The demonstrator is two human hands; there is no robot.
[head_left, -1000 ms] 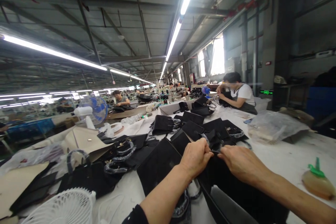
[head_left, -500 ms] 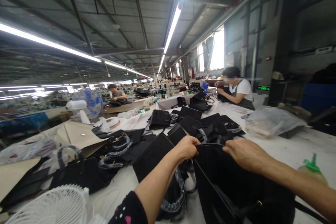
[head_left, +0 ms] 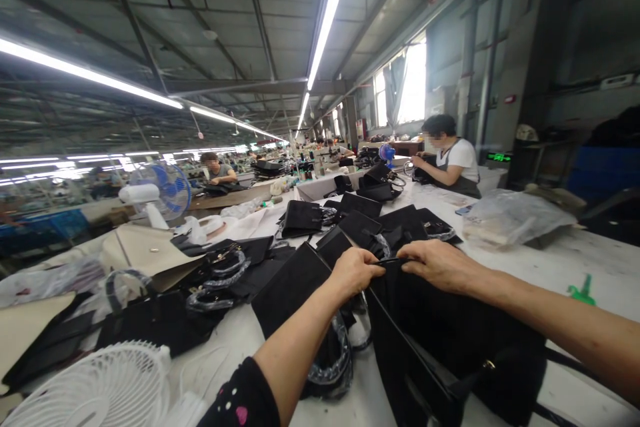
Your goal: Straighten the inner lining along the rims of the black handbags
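Pinching closed, left hand (head_left: 356,272) and right hand (head_left: 440,263) are gripping black bag (head_left: 455,327) by rim. Other bags (head_left: 301,218) are lying beyond.

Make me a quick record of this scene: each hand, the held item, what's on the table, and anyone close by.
left hand: pinching the rim of a black handbag
right hand: gripping the same rim, close beside the left
held item detail: small gold-coloured fitting
worktable: more black handbags, some with plastic-wrapped handles
near left corner: white fan
right side: clear plastic bag, green nozzle
nearby: co-worker in a white top, at right
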